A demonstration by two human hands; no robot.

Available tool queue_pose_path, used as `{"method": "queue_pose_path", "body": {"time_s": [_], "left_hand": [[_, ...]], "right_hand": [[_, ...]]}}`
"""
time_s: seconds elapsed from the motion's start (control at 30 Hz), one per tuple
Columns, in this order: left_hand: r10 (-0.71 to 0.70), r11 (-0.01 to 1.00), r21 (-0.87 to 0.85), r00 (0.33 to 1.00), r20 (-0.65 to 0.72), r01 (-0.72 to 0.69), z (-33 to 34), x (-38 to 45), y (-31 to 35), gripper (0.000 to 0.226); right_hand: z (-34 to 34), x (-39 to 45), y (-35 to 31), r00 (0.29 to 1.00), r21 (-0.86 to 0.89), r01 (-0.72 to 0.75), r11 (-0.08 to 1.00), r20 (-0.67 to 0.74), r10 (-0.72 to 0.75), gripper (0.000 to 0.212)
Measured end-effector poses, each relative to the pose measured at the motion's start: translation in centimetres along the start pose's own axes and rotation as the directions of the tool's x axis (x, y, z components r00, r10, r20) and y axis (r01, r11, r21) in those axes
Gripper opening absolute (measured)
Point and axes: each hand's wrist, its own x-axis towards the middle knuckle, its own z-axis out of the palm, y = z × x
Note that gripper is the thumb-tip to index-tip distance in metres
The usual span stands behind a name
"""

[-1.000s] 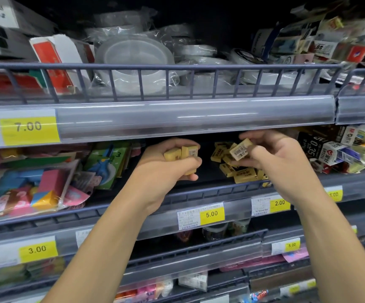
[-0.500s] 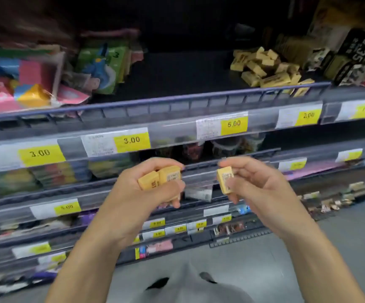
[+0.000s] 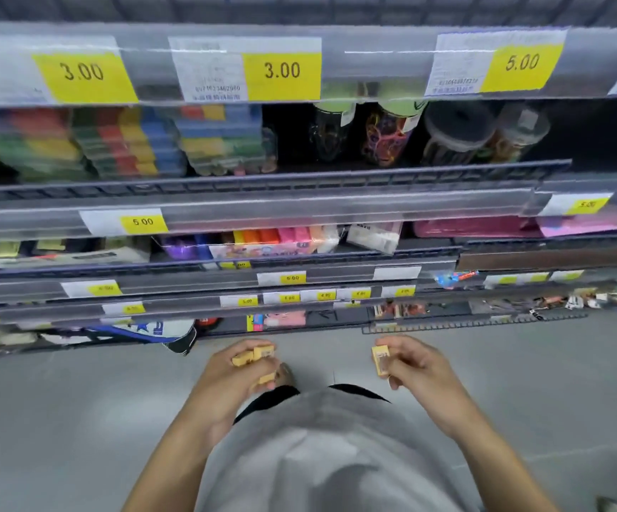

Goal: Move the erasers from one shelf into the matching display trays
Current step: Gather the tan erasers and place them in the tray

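Open grey floor (image 3: pixel 521 393) around both my hands, nothing blocking below the bottom shelf's front edge; higher shelves are fenced by front rails (image 3: pixel 262 181) and price strips (image 3: pixel 225 68), and packed with boxes (image 3: pixel 122 142) and jars (image 3: pixel 388 134).

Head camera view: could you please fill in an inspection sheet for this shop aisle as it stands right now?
Surface: grey floor below the hands.
Job's things: yellow erasers held in the left hand; one eraser pinched in the right hand.
Clutter: colourful boxes, jars, pink packs on the shelves.
Grippers: both hands gripping, low before the shelves.
Cables: nothing seen.
Surroundings: yellow price tags; display trays not identifiable.
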Motion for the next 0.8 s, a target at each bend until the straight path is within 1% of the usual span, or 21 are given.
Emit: {"method": "queue_pose_path", "body": {"time_s": [0.13, 0.27, 0.37, 0.5, 0.67, 0.73, 0.8], "left_hand": [[0.007, 0.996, -0.088, 0.996, -0.086, -0.015, -0.3, -2.2, -2.5, 0.023], [0.003, 0.983, -0.178, 0.971, -0.237, -0.046, -0.8, -5.6, -5.2, 0.022], [0.015, 0.967, -0.236, 0.947, -0.32, -0.096, -2.1, -8.8, -7.4, 0.035], [0.009, 0.935, -0.312, 0.888, -0.459, -0.17, -5.2, -13.2, -10.6, 0.039], [-0.038, 0.89, -0.384, 0.799, -0.6, -0.246, -10.5, -17.5, -14.9, 0.023], [-0.055, 0.87, -0.406, 0.763, -0.645, -0.28, -13.0, -18.9, -16.3, 0.028], [-0.074, 0.843, -0.435, 0.733, -0.676, -0.316, -15.8, -20.1, -17.4, 0.035]], "right_hand": [[-0.2, 0.4, 1.3, 0.995, -0.086, -0.018, 0.996, 0.099, 0.026, 0.03], [0.5, 0.5, 1.7, 0.972, -0.206, -0.012, 0.978, 0.225, 0.06, 0.03], [3.0, 0.6, 1.1, 0.934, -0.246, 0.032, 0.969, 0.352, 0.058, 0.026], [9.0, 0.1, -1.0, 0.845, -0.258, 0.136, 0.957, 0.534, 0.024, 0.025], [19.1, -2.2, -4.1, 0.695, -0.251, 0.285, 0.925, 0.719, -0.019, 0.027], [23.3, -3.6, -4.9, 0.636, -0.243, 0.34, 0.908, 0.771, -0.032, 0.026], [27.3, -4.9, -5.2, 0.596, -0.243, 0.383, 0.891, 0.802, -0.038, 0.027]]}}
